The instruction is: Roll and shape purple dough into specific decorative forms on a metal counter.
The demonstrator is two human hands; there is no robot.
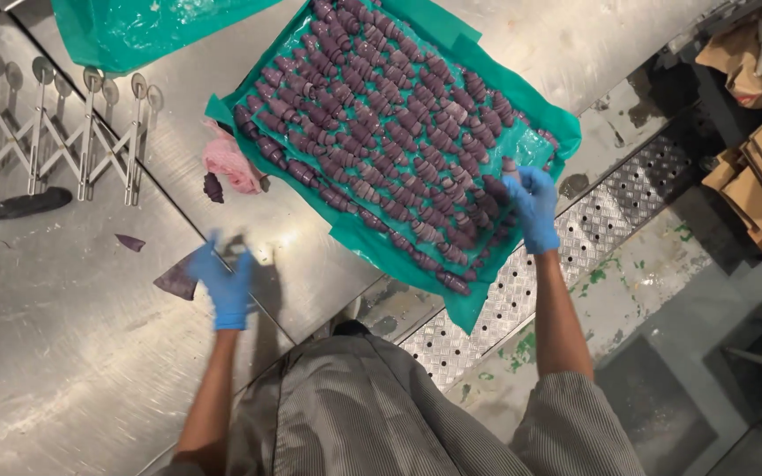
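purple rolled pastries (pixel 399 141) fill a tray lined with green plastic sheet (pixel 451 304), lying at about one o'clock from the person, with the near corner of the sheet hanging past the steel table's (pixel 63 353) edge.

nearest to the person, the left hand (pixel 225 284), in a blue glove, sits at ten o'clock, low over the table. it looks blurred, fingers partly spread, and seems to touch a flat purple dough triangle (pixel 176 280); i cannot tell whether it grips the piece or only presses on it. the forearm runs straight up from the body, wrist a little bent.

the right hand (pixel 533 207), also gloved in blue, reaches out to one o'clock, arm almost fully extended, fingers curled down and pinching one rolled piece (pixel 511 166) at the right edge of the rows.

farther out, at eleven o'clock, lie a small dough scrap (pixel 130 242), a pink crumpled cloth (pixel 231 166) touching the sheet, and a dark scrap (pixel 212 187) beside it. beyond them stands an expandable multi-wheel cutter (pixel 55 132), and at twelve o'clock a loose green bag (pixel 134 31).

my worry: the rows are packed tight, so the piece set down at the edge could nudge its neighbours or roll off the overhanging sheet toward the perforated floor grate (pixel 593 229). the soft triangle under the left hand could also stretch or tear if dragged.
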